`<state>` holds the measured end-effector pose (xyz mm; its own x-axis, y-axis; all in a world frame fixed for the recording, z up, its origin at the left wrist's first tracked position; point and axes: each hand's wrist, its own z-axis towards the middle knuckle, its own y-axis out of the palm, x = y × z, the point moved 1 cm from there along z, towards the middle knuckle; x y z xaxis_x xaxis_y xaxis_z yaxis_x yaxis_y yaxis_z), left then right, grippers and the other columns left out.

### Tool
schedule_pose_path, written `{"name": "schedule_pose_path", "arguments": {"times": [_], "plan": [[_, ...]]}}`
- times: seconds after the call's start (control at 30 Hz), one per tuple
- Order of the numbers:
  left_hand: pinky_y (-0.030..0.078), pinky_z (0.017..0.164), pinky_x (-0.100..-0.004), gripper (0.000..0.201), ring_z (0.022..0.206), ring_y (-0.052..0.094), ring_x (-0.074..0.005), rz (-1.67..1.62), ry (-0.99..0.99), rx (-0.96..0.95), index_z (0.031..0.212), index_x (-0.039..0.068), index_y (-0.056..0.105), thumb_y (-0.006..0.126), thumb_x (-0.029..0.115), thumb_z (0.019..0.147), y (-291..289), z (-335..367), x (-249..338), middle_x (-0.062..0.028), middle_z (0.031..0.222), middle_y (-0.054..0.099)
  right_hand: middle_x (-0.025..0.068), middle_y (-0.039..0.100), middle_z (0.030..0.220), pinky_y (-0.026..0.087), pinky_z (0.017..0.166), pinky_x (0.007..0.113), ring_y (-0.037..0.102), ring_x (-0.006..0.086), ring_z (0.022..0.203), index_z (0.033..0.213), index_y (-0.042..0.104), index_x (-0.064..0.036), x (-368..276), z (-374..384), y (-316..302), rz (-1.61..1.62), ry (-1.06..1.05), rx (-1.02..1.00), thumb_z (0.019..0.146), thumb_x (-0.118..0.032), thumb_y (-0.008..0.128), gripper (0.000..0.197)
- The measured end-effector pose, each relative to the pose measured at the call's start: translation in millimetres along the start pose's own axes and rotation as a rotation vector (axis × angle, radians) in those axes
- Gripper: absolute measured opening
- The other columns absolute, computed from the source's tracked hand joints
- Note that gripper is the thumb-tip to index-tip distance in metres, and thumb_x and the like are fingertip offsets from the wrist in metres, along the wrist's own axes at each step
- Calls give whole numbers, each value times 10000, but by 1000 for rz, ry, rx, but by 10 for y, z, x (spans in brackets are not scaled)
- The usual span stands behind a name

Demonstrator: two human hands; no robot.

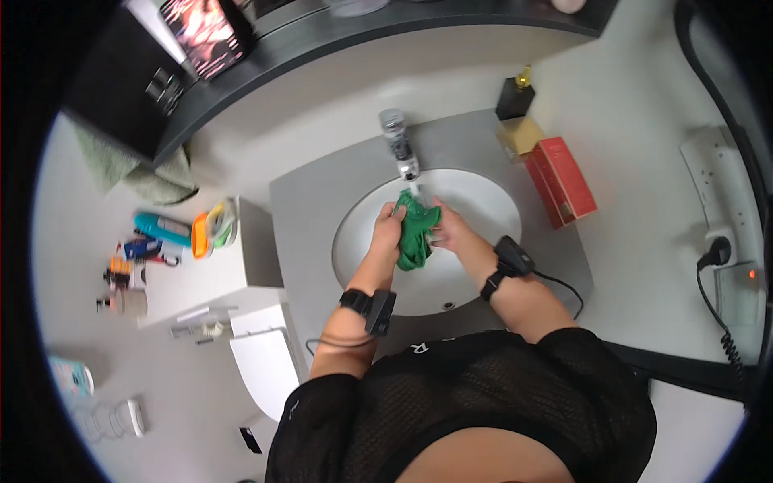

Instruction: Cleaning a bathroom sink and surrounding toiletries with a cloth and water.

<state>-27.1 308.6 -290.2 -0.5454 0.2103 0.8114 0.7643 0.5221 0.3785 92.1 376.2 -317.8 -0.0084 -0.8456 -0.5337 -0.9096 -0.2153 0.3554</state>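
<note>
A wet-looking green cloth [415, 233] hangs bunched between my hands, over the white oval sink basin [483, 283]. Its top lies right beneath the spout of the chrome tap [400, 146], where water appears to run onto it. My left hand [388, 227] is closed on the cloth's left edge, thumb on top. On the other side, my right hand [451, 227] pinches the right edge; some of its fingers are hidden behind the fabric. Each forearm wears a black strapped device with a cable.
Right of the basin, a red box [561, 182], a gold box [521, 137] and a dark bottle [515, 95] stand on the grey counter [302, 211]. A dark shelf [322, 40] overhangs the back. Left are a white cabinet [217, 274] with toiletries and a toilet [266, 366]. A power strip [708, 181] hangs right.
</note>
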Motion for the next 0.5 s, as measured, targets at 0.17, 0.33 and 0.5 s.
{"name": "schedule_pose_path", "arguments": {"times": [0.17, 0.33, 0.5], "plan": [[415, 720, -259, 88, 784, 515, -122, 88, 108, -118, 913, 57, 530, 476, 92, 853, 146, -37, 31, -21, 819, 556, 90, 610, 938, 491, 755, 396, 602, 240, 811, 1024, 561, -102, -125, 544, 137, 358, -53, -367, 770, -486, 551, 460], [381, 708, -227, 105, 749, 491, -100, 295, 185, 60, 874, 32, 563, 492, 8, 801, -240, 40, 54, -6, 819, 552, 110, 584, 1003, 442, 817, 385, 556, 234, 932, 1034, 551, -65, -344, 479, 520, -90, -43, -112, 771, -415, 584, 439], [375, 681, -222, 139, 739, 493, -99, 463, 59, 106, 849, 28, 576, 493, -18, 748, -76, -16, 15, 5, 774, 555, 125, 566, 1010, 407, 790, 371, 520, 215, 929, 1061, 541, -20, -289, 538, 329, -333, -388, 114, 776, -403, 585, 480]]}}
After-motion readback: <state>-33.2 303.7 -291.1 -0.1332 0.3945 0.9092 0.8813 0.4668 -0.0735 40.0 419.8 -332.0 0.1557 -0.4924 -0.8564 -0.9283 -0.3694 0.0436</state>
